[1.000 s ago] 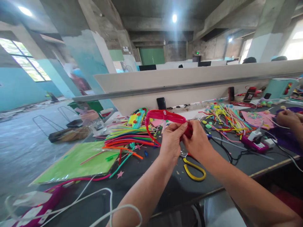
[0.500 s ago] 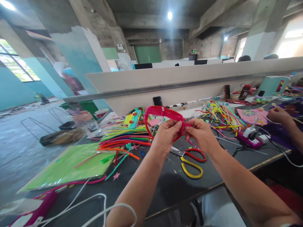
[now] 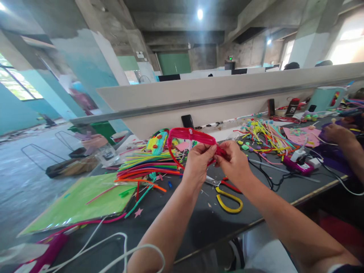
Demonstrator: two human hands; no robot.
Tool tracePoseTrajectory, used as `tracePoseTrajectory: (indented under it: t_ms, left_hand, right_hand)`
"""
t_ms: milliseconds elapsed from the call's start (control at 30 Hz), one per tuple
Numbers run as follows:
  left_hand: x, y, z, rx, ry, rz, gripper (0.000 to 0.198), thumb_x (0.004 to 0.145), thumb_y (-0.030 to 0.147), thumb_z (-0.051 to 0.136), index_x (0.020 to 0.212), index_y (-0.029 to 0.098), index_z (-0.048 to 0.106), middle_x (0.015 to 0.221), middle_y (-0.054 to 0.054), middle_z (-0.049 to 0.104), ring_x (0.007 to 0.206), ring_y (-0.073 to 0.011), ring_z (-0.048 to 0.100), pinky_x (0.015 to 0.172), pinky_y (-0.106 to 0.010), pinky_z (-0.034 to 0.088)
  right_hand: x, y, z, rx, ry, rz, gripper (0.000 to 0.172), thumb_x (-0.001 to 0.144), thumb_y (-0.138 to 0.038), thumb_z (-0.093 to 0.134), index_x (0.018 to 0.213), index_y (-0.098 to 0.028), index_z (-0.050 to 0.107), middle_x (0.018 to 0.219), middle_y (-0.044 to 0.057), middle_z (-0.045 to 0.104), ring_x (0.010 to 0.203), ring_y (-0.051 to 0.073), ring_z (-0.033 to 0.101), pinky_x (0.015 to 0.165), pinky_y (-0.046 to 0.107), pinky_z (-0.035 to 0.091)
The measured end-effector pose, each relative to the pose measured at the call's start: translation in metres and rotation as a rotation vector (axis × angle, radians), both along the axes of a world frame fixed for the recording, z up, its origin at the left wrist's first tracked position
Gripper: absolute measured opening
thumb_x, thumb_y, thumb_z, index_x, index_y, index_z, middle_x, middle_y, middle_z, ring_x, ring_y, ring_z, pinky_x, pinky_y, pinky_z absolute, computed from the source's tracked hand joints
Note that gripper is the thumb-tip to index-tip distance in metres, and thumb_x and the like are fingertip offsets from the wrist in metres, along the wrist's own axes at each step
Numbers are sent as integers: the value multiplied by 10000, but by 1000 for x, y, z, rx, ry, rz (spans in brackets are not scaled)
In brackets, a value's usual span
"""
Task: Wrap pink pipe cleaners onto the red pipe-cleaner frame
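Between my hands, above the dark table, is a loop of red and pink pipe cleaners (image 3: pixel 193 134) with a white twist at its top. My left hand (image 3: pixel 201 157) pinches the loop's right side between thumb and fingers. Close beside it, my right hand (image 3: pixel 234 159) is closed on the red pipe cleaner end at the same spot; the fingers partly hide it. Below the hands lie scissors (image 3: pixel 229 203) with one yellow and one red handle, the red one partly covered by my right hand.
Bundled coloured pipe cleaners (image 3: pixel 148 168) and a green plastic-wrapped sheet (image 3: pixel 82 201) lie on the left. More pipe cleaners (image 3: pixel 267 134) are heaped at the right, near a purple power strip (image 3: pixel 298 167) with cables. Another person's hand (image 3: pixel 339 134) is at far right. A phone (image 3: pixel 187 121) leans against the divider.
My right hand has moved slightly left and closer to my left hand, with its fingers curled further over the red end. The view has shifted a little.
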State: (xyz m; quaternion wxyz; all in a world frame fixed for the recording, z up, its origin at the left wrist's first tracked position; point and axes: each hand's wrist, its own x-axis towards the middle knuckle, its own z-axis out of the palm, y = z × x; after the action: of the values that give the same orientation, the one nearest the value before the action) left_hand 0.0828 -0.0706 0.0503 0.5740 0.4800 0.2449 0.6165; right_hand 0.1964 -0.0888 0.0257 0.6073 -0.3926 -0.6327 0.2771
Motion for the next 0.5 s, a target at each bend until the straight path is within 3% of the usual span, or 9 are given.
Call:
tracePoseTrajectory:
  t_ms: [133,333,500]
  left_hand:
    - [-3,-1,3,11,8,-31,201,617,264,788,670,123,656,590,1,614,498,-100,529,423,-208,418]
    - [-7,2,3,37,62,-58,202,633,262,785,715,114,676,627,-4,638,545,-82,556,516,-196,462]
    - [-8,4,1,109,148,-38,187,659,279,764,705,125,669,642,-8,644,552,-99,573,534,-218,476]
  right_hand:
    - [3,3,4,-40,112,84,128,780,-276,623,846,-190,555,609,-31,613,511,127,605,530,261,479]
    - [15,18,4,-139,329,303,192,688,-273,726,769,-178,579,572,-50,609,462,97,559,516,254,486]
    - [13,17,1,-128,320,313,223,680,-299,741,758,-180,569,548,-57,602,468,93,565,524,245,486]
